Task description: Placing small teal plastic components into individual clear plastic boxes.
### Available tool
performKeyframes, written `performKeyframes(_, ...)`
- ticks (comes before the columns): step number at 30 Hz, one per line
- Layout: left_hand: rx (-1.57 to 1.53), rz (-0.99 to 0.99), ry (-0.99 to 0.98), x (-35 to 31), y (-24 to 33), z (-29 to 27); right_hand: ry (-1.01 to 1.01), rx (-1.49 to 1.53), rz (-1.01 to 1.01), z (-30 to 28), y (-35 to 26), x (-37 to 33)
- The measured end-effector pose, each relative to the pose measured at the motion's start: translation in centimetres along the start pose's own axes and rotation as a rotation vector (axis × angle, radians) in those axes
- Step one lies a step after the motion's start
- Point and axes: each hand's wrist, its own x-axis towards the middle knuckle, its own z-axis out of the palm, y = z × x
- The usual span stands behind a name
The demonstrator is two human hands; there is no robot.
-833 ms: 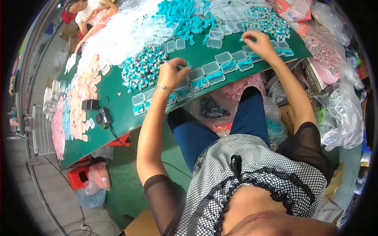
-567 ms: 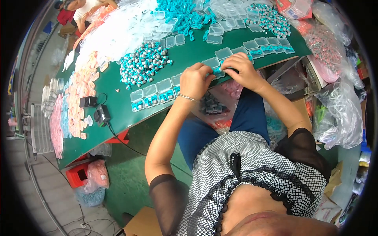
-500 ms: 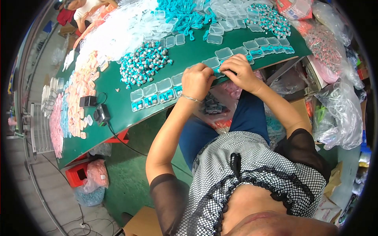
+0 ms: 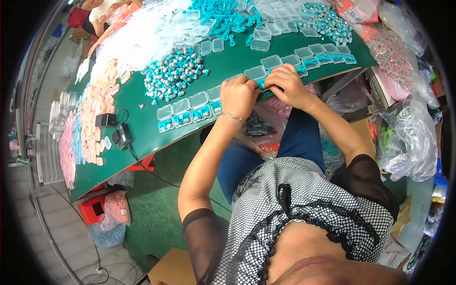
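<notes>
My left hand (image 4: 239, 97) is bent over the row of small clear boxes at the table's front edge, fingers closed. Close beside it my right hand (image 4: 288, 88) is closed too, thumb and fingertips pinched together. Between the fingertips of both hands shows a small teal piece (image 4: 261, 83); its shape is mostly covered. To the left stand lidded open boxes (image 4: 182, 118) holding teal cords and grey-and-white plugs. On the right, more open boxes (image 4: 323, 58) hold teal pieces, with their lids folded back. An open clear lid (image 4: 255, 72) lies just beyond my hands.
A heap of teal-and-grey plugs (image 4: 173, 76) lies on the green table (image 4: 137, 130). Behind are teal cords (image 4: 223, 19) and clear boxes (image 4: 164, 31). Peach pieces (image 4: 99, 107) and a black adapter (image 4: 122, 137) lie left. Plastic bags (image 4: 408, 137) stand right. Another person (image 4: 97, 12) sits far left.
Both hands stay over the same spot. My left hand has shifted very slightly to the right, and the right fingers have moved a little around the teal piece.
</notes>
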Motion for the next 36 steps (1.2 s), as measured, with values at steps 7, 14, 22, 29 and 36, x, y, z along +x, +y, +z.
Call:
performKeyframes(7, 0.048, 0.028, -0.037, 0.1, -0.2, 0.0, -0.086, -0.026, 0.083, -0.6, -0.5, 0.6)
performKeyframes(14, 0.017, -0.054, -0.091, 0.4, -0.3, -0.7, -0.078, -0.115, 0.041, -0.8, -0.9, 0.8)
performKeyframes(22, 0.147, -0.230, 0.022, 2.8, -7.4, -2.6, -0.060, -0.042, 0.146, -2.0, 0.1, 0.0)
performKeyframes(29, 0.515, -0.137, -0.321, 4.0, -11.7, -2.0, -0.021, -0.019, 0.182, -3.7, 1.5, -0.8)
performKeyframes(36, 0.143, -0.145, -0.236, 3.5, -11.4, -3.0, 0.085, -0.053, 0.237, -7.3, 6.9, -0.2)
